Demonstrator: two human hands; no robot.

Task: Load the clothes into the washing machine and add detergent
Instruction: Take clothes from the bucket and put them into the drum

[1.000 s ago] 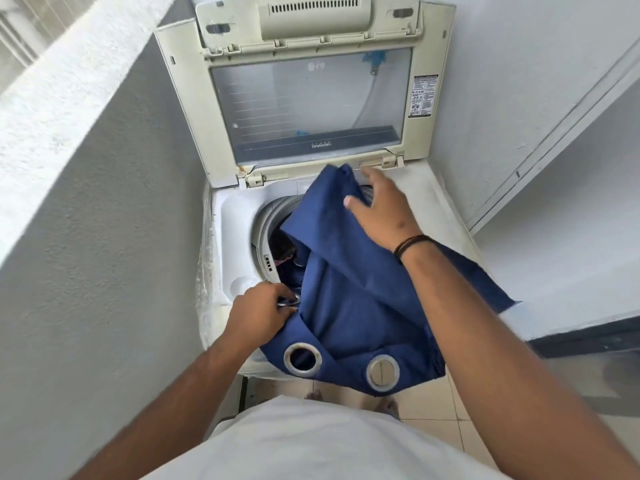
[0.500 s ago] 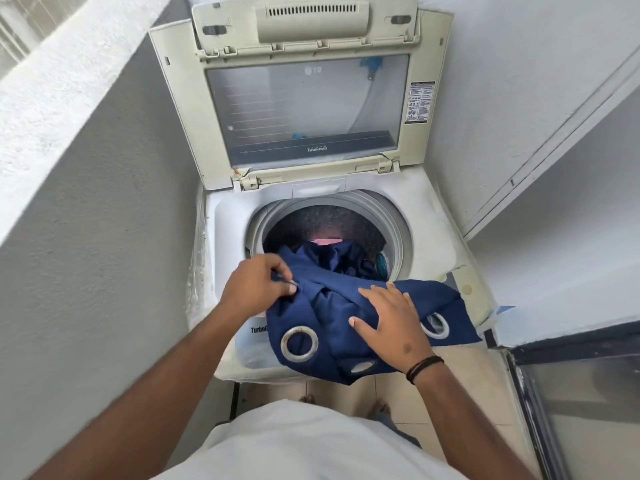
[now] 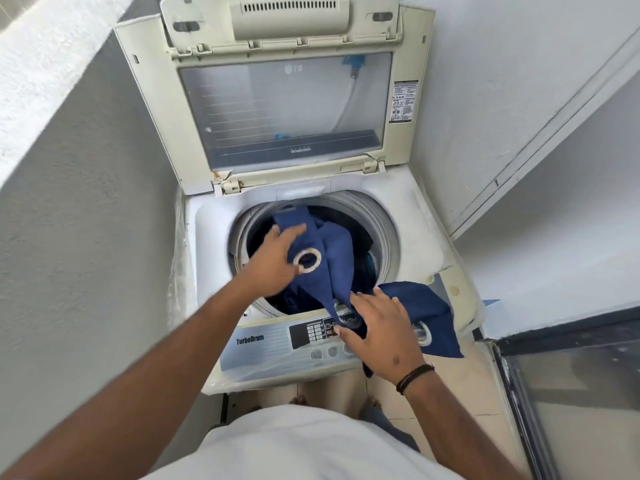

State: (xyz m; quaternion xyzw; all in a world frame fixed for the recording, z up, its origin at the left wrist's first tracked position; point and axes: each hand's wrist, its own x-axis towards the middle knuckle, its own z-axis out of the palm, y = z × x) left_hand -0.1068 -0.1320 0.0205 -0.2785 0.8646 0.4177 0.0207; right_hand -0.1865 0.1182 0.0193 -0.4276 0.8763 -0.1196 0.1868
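Here the left hand (image 3: 273, 263) reaches over the mouth of the drum, its fingers stretched forward and lying on the blue curtain (image 3: 332, 251); the hand is blurred, so whether the thumb hooks the cloth cannot be told, and the grip looks spread rather than clenched. A pale eyelet ring (image 3: 307, 260) in the curtain sits just at the edge of that hand. The right hand (image 3: 377, 327) is lower and nearer the person, palm down with straight fingers pressing on the part of the curtain that trails over the front edge of the washing machine (image 3: 214, 230); that grip is spread too. A dark band circles the right wrist (image 3: 414, 375).

The curtain lies partly inside the drum (image 3: 381, 233) and partly outside: one strip runs from the drum across the control panel (image 3: 270, 344), and a wide flap with a second eyelet (image 3: 424, 336) drapes over the machine's front right corner. Other dark laundry shows deeper in the drum, beneath the curtain.

The lid (image 3: 284, 109) stands open and upright behind the drum, its window facing the camera. Grey walls close in on the left and right, and a tiled floor (image 3: 329, 389) shows below the machine, beside the person's white shirt (image 3: 304, 448).
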